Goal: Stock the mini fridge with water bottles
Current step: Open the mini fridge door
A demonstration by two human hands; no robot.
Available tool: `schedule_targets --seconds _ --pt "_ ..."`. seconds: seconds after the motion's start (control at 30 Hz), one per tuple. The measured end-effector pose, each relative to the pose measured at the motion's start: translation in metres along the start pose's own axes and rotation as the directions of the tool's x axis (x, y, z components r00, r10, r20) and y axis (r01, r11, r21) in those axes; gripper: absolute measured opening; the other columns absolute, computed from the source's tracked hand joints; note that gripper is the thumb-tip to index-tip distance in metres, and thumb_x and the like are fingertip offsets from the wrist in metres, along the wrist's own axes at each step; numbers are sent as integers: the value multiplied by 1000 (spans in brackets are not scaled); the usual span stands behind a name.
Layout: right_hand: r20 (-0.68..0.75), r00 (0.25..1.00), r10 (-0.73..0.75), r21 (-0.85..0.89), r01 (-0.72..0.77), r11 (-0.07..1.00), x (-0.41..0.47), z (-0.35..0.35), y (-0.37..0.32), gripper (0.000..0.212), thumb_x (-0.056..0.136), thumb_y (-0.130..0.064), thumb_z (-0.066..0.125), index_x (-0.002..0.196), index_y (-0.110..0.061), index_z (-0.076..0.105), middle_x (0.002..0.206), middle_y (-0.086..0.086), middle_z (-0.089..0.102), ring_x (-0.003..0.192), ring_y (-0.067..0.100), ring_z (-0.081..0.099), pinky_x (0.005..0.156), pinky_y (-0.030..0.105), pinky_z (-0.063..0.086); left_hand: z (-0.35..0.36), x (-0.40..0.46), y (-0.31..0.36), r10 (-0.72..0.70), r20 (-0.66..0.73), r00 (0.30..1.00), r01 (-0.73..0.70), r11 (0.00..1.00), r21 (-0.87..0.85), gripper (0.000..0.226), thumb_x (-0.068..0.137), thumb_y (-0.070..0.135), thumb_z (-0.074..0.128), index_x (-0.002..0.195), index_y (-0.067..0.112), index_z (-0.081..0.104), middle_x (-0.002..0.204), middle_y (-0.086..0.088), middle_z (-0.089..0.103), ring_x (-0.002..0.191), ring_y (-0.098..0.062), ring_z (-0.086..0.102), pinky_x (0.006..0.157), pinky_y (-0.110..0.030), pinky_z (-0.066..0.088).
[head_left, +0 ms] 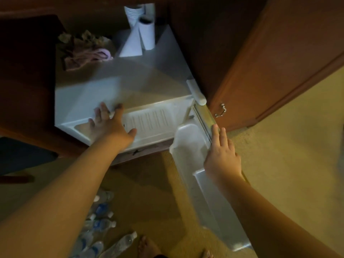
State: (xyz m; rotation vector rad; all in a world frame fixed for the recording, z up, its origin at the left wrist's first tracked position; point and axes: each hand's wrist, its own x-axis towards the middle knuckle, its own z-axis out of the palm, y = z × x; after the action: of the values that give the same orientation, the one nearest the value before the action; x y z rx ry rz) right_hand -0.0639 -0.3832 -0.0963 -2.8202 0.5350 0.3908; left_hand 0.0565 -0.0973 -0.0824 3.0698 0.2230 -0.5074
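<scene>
The water bottles (pixel 104 228) lie in a loose heap on the carpet at the lower left of the frame, under the person's left forearm. One clear bottle (pixel 121 244) at the bottom centre lies on its side with its white cap pointing toward the upper right, so its long axis runs diagonally toward the fridge. None of them is held.

Above them, at the centre of the frame, stands the mini fridge (pixel 115 86), seen from over its white top. Its door (pixel 214 202) is swung open toward the lower right, with the door shelves showing along its inner face.

The left hand (pixel 109 121) rests on the front edge of the fridge top, fingers spread and straight, gripping nothing. The right hand (pixel 222 157) lies along the upper edge of the open door near the hinge, fingers straight and together, holding nothing.

The coming move probably turns on this: the bottles lie down and back from both hands, toward the person's bare feet (pixel 149 246), and on the left side. The left hand is the nearer one, and it would have to draw back and drop to reach them.

A crumpled cloth (pixel 87 51) and stacked white cups (pixel 134 13) sit at the back of the fridge top; a wooden cabinet door (pixel 270 62) fills the upper right.
</scene>
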Motion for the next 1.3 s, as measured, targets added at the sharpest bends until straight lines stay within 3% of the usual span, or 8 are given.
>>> schedule_targets --seconds 0.17,0.3,0.47,0.9,1.03,1.17,1.23,1.3 --pt "59 998 20 -66 -16 998 14 -13 21 100 95 -62 52 156 -43 -26 173 0 -15 158 41 -2 118 75 9 3 -3 0 27 -27 999 -25 997 68 112 87 76 59 165 38 -12 174 -14 -21 162 -38 -10 130 -57 9" --pt "37 998 54 -133 -49 990 21 -16 28 102 92 -73 47 153 -47 -30 171 4 -23 155 49 -10 114 81 4 5 -4 0 38 -36 999 -35 997 67 115 86 75 63 164 38 -13 173 -15 -21 162 -38 -10 130 -57 10" --pt "26 998 57 -131 -53 990 31 -17 39 105 87 -77 49 150 -52 -31 169 4 -29 152 53 -17 110 84 0 7 -5 -3 71 -56 996 -65 993 93 119 84 75 64 163 38 -16 173 -17 -20 161 -40 -9 130 -57 10" --pt "181 981 -66 -226 107 968 63 -43 70 120 77 -85 57 143 -57 -38 165 0 -36 151 46 -28 112 82 -3 14 -5 -8 86 -111 990 -76 993 93 117 86 75 61 164 37 -17 173 -17 -20 162 -39 -9 130 -57 9" --pt "161 985 -62 -238 99 966 59 -41 69 118 78 -88 52 144 -55 -39 165 0 -37 150 46 -28 112 81 -4 14 -6 -9 85 -120 989 -77 995 66 117 85 74 64 165 37 -14 174 -15 -18 162 -38 -8 130 -57 9" --pt "92 994 -60 -233 80 969 49 -41 65 108 82 -90 40 148 -52 -36 166 3 -36 150 48 -28 112 82 -1 3 -7 -6 71 -16 997 -70 997 27 116 88 71 63 164 38 -17 173 -11 -25 161 -35 -14 130 -59 5" --pt "21 996 -91 -203 93 975 37 -34 44 102 85 -89 34 150 -50 -34 166 3 -35 150 47 -27 113 82 -1 -4 -10 -13 54 19 998 -53 996 -67 109 91 68 62 165 39 -13 174 -6 -23 162 -32 -15 130 -59 3" --pt "-26 988 -155 -175 148 973 21 -24 13 98 89 -83 35 152 -49 -31 167 2 -34 152 44 -27 115 79 1 -7 -24 -22 65 -47 997 -73 979 -193 96 95 64 58 167 37 0 176 -5 -10 163 -30 -4 131 -57 7"
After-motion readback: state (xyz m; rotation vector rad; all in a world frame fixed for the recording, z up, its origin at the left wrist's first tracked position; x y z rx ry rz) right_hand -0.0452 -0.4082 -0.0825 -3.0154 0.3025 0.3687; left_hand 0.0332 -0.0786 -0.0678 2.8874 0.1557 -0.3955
